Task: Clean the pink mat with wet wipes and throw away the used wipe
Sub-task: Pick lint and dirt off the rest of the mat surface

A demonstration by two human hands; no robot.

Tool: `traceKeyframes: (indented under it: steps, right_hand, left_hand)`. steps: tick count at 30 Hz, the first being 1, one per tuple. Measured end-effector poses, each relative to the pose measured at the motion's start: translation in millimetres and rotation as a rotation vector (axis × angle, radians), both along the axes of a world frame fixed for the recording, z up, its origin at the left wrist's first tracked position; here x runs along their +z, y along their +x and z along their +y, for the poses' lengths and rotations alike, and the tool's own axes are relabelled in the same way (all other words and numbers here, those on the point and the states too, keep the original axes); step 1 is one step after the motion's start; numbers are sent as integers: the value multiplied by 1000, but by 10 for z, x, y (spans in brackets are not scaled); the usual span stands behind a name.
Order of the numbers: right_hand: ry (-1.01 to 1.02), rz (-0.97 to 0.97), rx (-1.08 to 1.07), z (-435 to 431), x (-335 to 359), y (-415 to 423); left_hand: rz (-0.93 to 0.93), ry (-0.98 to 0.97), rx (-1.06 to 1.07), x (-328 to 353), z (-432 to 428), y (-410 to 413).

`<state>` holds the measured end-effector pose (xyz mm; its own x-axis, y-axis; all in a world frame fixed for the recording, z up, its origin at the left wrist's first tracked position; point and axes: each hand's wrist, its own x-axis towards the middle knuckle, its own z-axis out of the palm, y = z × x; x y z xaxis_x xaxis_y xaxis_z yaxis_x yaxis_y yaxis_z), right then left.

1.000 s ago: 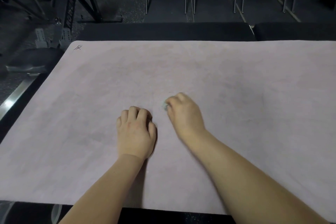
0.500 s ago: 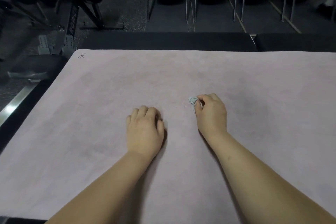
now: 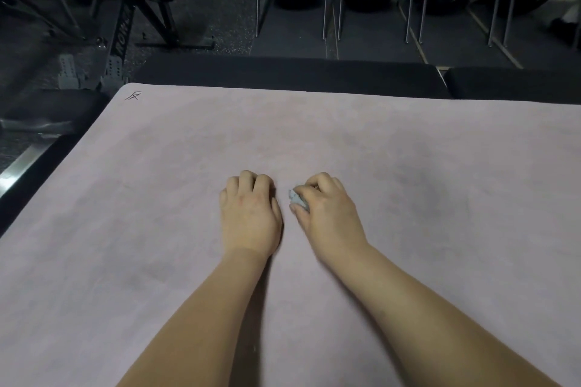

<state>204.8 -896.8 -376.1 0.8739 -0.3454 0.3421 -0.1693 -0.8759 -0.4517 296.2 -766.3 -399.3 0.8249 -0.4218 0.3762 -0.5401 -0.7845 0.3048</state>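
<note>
two hands sit side by side near the middle of the pink mat (image 3: 157, 198), somewhat toward its near edge. your right hand (image 3: 327, 214) pinches a small crumpled wipe (image 3: 297, 198) between thumb and curled fingers; the grey wad pokes out on the thumb side, low over the mat, though i cannot tell if it touches. your left hand (image 3: 250, 214) is curled into a fist with nothing showing in it, knuckles down on the mat just beside the right

the wipe is balled so tight that, as i judge it, only a sliver can meet the surface and each stroke cleans a thin line. spread it flatter if it has a clean face left, and press with flat fingers rather than a pinch. a darker patch (image 3: 430, 198) lies toward the right edge of the mat, well apart from the wipe; damp or dirt, i cannot tell, but it looks worth a pass. work in overlapping strokes from the far edge back to the near edge, so you do not drag grime over cleaned ground. let the left fist brace the mat so it does not creep under the push. the far left corner, with its small mark (image 3: 132, 96), looks out of reach from here. no bin shows, so find one before you carry the wipe off
</note>
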Motion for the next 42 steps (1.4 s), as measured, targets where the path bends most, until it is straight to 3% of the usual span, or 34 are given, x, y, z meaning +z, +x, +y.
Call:
traceKeyframes:
  steps: [6,9,12,14,18,24,27,35,38,42]
  right_hand:
    - [-69,50,31,-239,25,73]
    - [-129,69,-190,-600,42,86]
    - [-13,40,-422,-747,49,65]
    - [-16,20,-355,-501,46,147]
    - [-75,41,-23,99,42,253]
    - [-18,26,-84,-204,15,164]
    - [-56,95,-51,-220,40,140]
    - [-120,31,127,-228,82,183]
    - [-176,42,-30,-635,88,207]
    - [7,9,-390,-845,55,194]
  left_hand:
    - [18,12,14,3,-8,4]
    - [24,14,10,-1,-9,-1]
    - [21,13,14,-12,-13,9]
    - [17,18,23,-20,-16,9]
    - [27,-1,18,-24,-14,6]
    - [26,12,12,-8,-16,9]
    - [31,4,15,-10,-19,9]
    - [24,13,16,4,-19,-3]
    - [29,22,18,4,-17,0]
    - [24,22,26,10,-26,-13]
